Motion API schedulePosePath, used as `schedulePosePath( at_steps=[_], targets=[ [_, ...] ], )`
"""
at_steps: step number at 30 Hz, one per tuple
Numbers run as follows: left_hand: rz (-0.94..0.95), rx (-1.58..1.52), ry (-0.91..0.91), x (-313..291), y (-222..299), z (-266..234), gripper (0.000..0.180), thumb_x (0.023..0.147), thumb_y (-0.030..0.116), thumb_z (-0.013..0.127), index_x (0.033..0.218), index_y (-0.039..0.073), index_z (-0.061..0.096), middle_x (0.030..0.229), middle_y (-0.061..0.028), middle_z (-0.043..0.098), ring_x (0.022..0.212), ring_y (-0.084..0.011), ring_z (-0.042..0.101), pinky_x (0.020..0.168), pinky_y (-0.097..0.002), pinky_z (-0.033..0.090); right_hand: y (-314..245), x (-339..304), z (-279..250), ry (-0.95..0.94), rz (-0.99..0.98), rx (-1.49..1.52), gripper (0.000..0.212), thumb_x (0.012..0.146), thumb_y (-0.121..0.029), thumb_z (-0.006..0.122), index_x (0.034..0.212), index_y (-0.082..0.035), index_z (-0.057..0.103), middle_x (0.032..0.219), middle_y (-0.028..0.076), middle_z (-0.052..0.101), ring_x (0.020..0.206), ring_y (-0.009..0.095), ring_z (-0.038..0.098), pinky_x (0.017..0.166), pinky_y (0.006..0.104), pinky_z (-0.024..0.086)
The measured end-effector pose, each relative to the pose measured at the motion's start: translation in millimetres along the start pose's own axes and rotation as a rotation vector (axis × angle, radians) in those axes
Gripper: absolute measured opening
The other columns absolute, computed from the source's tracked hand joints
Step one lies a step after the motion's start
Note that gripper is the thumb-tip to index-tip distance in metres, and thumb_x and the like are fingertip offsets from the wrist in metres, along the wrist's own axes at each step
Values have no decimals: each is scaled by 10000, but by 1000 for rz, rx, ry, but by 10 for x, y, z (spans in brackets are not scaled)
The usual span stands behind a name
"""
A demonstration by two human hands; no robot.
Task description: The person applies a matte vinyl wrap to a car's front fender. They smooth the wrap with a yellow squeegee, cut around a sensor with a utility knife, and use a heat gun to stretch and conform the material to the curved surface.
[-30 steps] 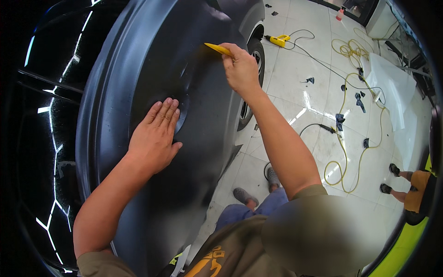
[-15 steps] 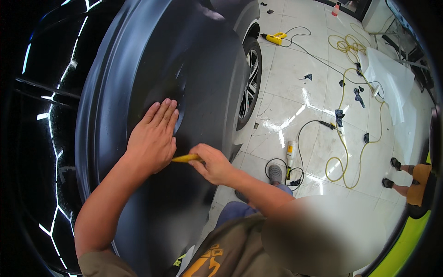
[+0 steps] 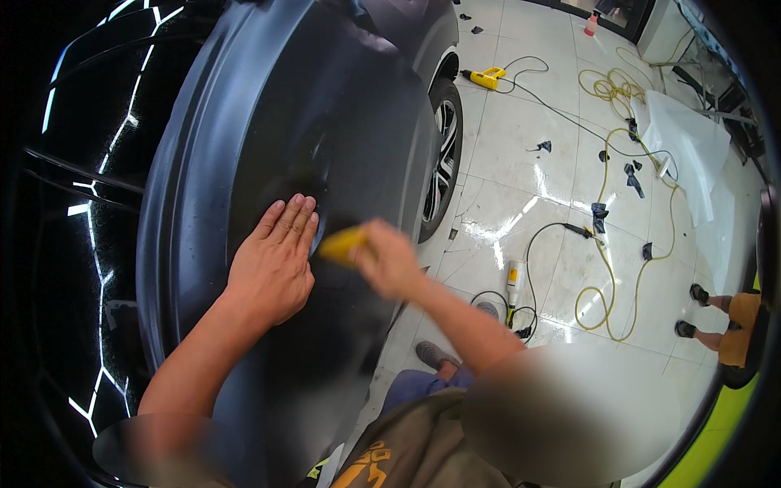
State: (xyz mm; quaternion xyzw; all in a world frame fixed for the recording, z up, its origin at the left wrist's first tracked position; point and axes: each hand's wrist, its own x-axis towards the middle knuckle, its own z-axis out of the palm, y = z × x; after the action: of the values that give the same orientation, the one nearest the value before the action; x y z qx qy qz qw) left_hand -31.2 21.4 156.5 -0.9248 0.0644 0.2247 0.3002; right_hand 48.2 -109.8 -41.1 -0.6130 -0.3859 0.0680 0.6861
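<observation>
My left hand [image 3: 277, 260] lies flat on the matte dark grey-blue car panel [image 3: 366, 171], its fingers stretched out side by side. To the right of it, my right hand [image 3: 392, 259] grips a yellow squeegee [image 3: 342, 245], blurred by motion. The squeegee's far end is close to my left fingertips, over the panel; whether its edge touches the surface I cannot tell. A bright reflection and a few small creases show on the panel just beyond the left fingers.
Beyond the panel's right edge is a car wheel [image 3: 442, 154]. On the tiled floor lie a yellow heat gun [image 3: 488, 78], a coiled yellow hose [image 3: 614, 88], a white bottle-shaped tool [image 3: 514, 283], dark film scraps [image 3: 633, 179] and a white sheet [image 3: 691, 146]. Another person's legs [image 3: 709, 302] show at far right.
My right hand has moved the squeegee up and slightly right along the panel, and its broad face now shows. The left hand stays flat, a little lower in view. My feet have shifted.
</observation>
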Motion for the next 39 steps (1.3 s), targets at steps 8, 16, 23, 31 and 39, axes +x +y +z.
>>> schedulePosePath(
  at_steps=[8,16,23,31,39],
  targets=[
    [-6,16,21,18,22,26,644,990,267,453,1550,-44,387,1664,-175,323,1576,-278,232,1306,-435,101,17,167,-363,38,72,-155,202,861,-131,711,1014,-31,627,922,182,623,908,404,630,815,487,519],
    [-8,-1,-5,17,89,23,638,997,266,442,1553,-42,382,1667,-175,314,1579,-274,224,1307,-433,102,327,742,-463,67,194,-87,301,940,-268,706,1066,-20,592,1007,207,676,902,397,671,807,451,538],
    [-18,2,13,-5,55,68,625,1006,254,432,1558,-36,376,1672,-172,307,1578,-266,229,1307,-428,112,123,316,-513,98,196,-24,363,943,-278,724,1148,-3,606,956,139,703,873,263,712,813,384,567],
    [-20,32,64,64,92,3,639,1024,297,436,1563,-38,364,1672,-174,304,1581,-270,218,1307,-430,104,421,697,-609,265,224,-135,342,939,-288,709,1073,3,591,967,211,654,913,378,654,805,438,515],
    [-86,46,112,-59,237,-22,737,1017,441,519,1559,-37,373,1665,-187,315,1574,-308,230,1296,-451,122,-42,179,-686,461,438,573,320,995,-94,647,1294,-14,561,1146,71,648,1079,194,632,993,349,498]
  ],
)
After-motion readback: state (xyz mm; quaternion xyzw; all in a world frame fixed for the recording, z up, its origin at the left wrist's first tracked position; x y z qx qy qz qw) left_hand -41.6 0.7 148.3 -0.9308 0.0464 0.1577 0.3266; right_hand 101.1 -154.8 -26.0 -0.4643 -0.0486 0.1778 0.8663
